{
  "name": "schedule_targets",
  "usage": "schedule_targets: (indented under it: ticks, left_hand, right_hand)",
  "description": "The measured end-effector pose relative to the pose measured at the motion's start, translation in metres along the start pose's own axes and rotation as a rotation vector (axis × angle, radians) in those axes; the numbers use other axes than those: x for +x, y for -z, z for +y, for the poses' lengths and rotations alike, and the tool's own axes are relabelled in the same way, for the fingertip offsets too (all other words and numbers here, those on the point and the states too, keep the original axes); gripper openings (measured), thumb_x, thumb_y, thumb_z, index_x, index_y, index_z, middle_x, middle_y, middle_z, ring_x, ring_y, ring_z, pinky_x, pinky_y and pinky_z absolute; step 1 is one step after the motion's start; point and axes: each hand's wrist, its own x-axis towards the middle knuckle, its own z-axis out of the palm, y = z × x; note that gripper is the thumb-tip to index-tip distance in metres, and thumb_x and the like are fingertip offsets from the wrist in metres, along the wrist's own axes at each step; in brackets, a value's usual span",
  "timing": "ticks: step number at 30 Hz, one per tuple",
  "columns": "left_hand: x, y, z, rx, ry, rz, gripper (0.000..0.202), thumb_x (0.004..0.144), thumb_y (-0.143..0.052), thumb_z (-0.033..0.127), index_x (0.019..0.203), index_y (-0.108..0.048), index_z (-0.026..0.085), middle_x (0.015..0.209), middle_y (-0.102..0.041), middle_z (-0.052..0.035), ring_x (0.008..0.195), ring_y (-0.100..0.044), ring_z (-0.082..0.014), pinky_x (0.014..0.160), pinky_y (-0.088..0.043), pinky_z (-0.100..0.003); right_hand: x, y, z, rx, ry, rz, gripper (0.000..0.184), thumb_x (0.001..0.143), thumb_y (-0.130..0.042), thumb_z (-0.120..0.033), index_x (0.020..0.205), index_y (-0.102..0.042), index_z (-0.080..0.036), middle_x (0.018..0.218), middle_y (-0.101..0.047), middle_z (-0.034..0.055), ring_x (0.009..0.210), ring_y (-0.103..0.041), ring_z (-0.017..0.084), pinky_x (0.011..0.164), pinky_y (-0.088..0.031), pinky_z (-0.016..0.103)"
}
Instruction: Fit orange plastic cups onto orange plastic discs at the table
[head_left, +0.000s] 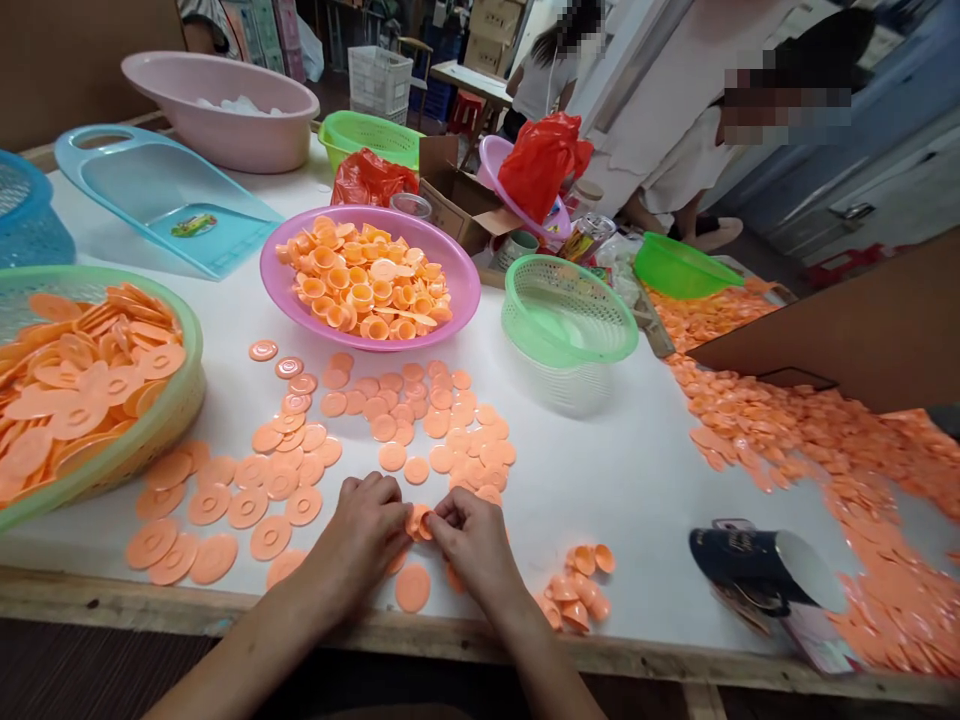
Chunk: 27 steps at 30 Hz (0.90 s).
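Near the table's front edge, my left hand and my right hand meet at a small orange plastic cup, each pinching it from its own side. Part of the cup is hidden behind my fingers. Flat orange discs lie spread to the left, and smaller round discs lie just beyond my hands. One disc rests on the table between my wrists. Right of my right hand is a small heap of orange cups.
A pink bowl full of orange cups stands ahead. A green basket of flat orange pieces is at left, a light green basket right of centre. A dark mug lies sideways at right, before a large spread of orange pieces.
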Motion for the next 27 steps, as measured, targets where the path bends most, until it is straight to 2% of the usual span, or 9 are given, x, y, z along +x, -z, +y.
schedule_targets:
  ticks: [4, 8, 10, 12, 16, 24, 27]
  left_hand:
    - [0.001, 0.006, -0.003, -0.148, 0.006, -0.037, 0.026, 0.088, -0.047, 0.018, 0.073, -0.068, 0.02, 0.083, -0.063, -0.0049, 0.084, -0.053, -0.0188, 0.074, -0.033, -0.033]
    - [0.013, 0.015, 0.004, -0.459, 0.266, -0.077, 0.02, 0.084, -0.05, 0.025, 0.084, -0.07, 0.021, 0.071, -0.064, -0.0014, 0.069, -0.056, -0.0156, 0.065, -0.038, -0.027]
    - [0.018, 0.012, 0.01, -0.503, 0.385, -0.097, 0.014, 0.077, -0.053, 0.025, 0.073, -0.066, 0.019, 0.062, -0.06, 0.0007, 0.061, -0.053, -0.0143, 0.058, -0.035, -0.025]
    - [0.019, 0.005, 0.014, -0.498, 0.433, -0.089, 0.015, 0.073, -0.053, 0.024, 0.06, -0.056, 0.018, 0.058, -0.056, 0.0015, 0.059, -0.05, -0.0133, 0.055, -0.032, -0.024]
    - [0.01, -0.006, 0.014, -0.486, 0.46, -0.035, 0.025, 0.078, -0.049, 0.031, 0.056, -0.044, 0.019, 0.057, -0.05, 0.0025, 0.058, -0.044, -0.012, 0.055, -0.03, -0.024]
    - [0.008, -0.013, 0.021, -0.292, 0.41, 0.017, 0.019, 0.078, -0.047, 0.025, 0.06, -0.045, 0.019, 0.058, -0.052, 0.0016, 0.058, -0.043, -0.0122, 0.055, -0.028, -0.024]
    - [0.013, -0.004, 0.018, -0.29, 0.378, 0.083, 0.018, 0.076, -0.048, 0.023, 0.059, -0.049, 0.019, 0.058, -0.054, 0.0019, 0.057, -0.047, -0.0117, 0.054, -0.031, -0.024]
  right_hand:
    - [0.001, -0.004, -0.004, -0.02, 0.005, -0.007, 0.015, 0.072, -0.056, -0.02, 0.059, -0.049, -0.021, 0.051, -0.052, -0.0044, 0.05, -0.047, 0.011, 0.046, -0.033, 0.021]
    - [0.001, -0.002, -0.007, -0.012, -0.001, -0.048, 0.016, 0.074, -0.055, -0.02, 0.06, -0.048, -0.022, 0.049, -0.05, -0.005, 0.049, -0.048, 0.012, 0.046, -0.034, 0.022]
    - [0.0, -0.002, -0.008, -0.025, 0.005, -0.044, 0.016, 0.074, -0.055, -0.019, 0.061, -0.047, -0.022, 0.05, -0.051, -0.0047, 0.05, -0.049, 0.012, 0.047, -0.035, 0.022]
    - [-0.003, -0.004, -0.009, -0.036, 0.019, -0.034, 0.016, 0.076, -0.054, -0.019, 0.061, -0.047, -0.022, 0.052, -0.054, -0.0038, 0.053, -0.051, 0.013, 0.049, -0.037, 0.022]
    - [-0.008, -0.008, -0.007, -0.009, 0.055, -0.004, 0.018, 0.082, -0.051, -0.022, 0.065, -0.048, -0.021, 0.061, -0.058, -0.0018, 0.057, -0.054, 0.012, 0.054, -0.04, 0.022]
    - [-0.006, -0.011, -0.007, 0.07, 0.069, 0.019, 0.017, 0.081, -0.054, -0.024, 0.064, -0.053, -0.02, 0.061, -0.061, -0.0013, 0.058, -0.056, 0.013, 0.054, -0.043, 0.022]
    - [-0.011, 0.003, -0.008, 0.18, 0.055, -0.087, 0.016, 0.082, -0.055, -0.028, 0.075, -0.066, -0.018, 0.062, -0.064, -0.0002, 0.056, -0.058, 0.014, 0.053, -0.045, 0.024]
